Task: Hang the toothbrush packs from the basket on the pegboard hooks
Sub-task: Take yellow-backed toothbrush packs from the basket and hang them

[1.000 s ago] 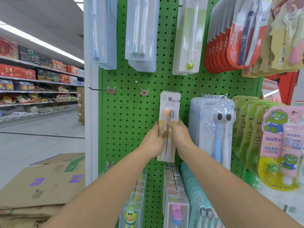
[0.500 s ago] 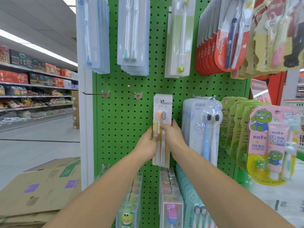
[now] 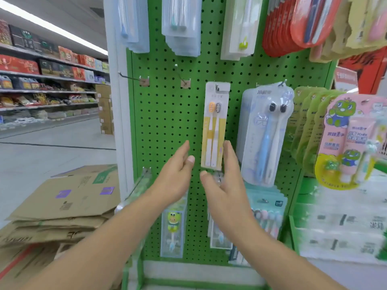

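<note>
Hanging at twelve o'clock on the green pegboard: yellow toothbrush pack, looking light, stiff, slick-fronted, best pinched by its card edges. Flanking its foot, left hand and right hand, fingers apart, gripping nothing.

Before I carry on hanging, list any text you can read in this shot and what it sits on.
"Kids": on the pink toothpaste tube in the pink frog pack, far right.
Chinese characters on the blue twin toothbrush pack header: blurred, not readable.
Yellow toothbrush pack header print: too small.
Red packs, cardboard boxes, aisle shelves: unreadable.
</note>
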